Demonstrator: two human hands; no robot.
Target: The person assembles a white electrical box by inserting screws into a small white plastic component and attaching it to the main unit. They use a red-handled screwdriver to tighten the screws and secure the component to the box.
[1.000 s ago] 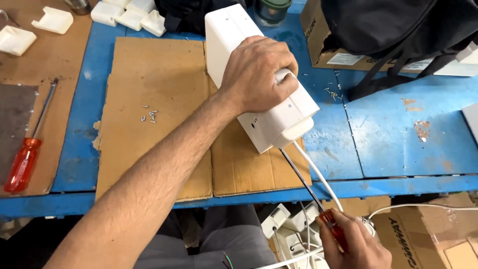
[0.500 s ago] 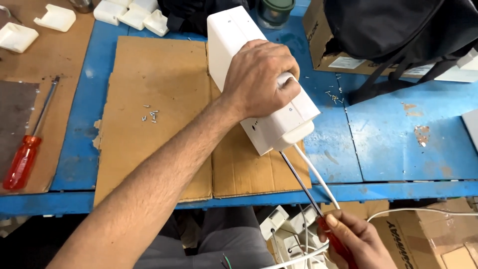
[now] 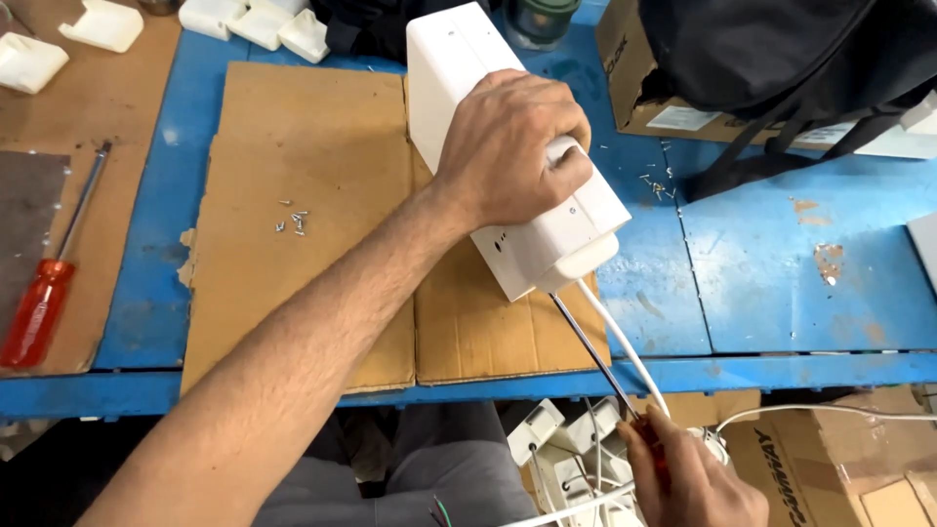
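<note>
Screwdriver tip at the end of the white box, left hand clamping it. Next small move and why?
Probably seat the tip and turn. The left hand grips the white box on the cardboard, and the right hand holds the screwdriver with its shaft running up to the box's lower end beside the white cord.

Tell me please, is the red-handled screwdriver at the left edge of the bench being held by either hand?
No, the red-handled screwdriver lies untouched, far from both hands.

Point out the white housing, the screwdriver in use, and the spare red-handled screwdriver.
white housing (image 3: 459, 68): head view, bare top face above the left hand.
screwdriver in use (image 3: 590, 346): head view, mid-shaft.
spare red-handled screwdriver (image 3: 37, 312): head view, red handle.
</note>
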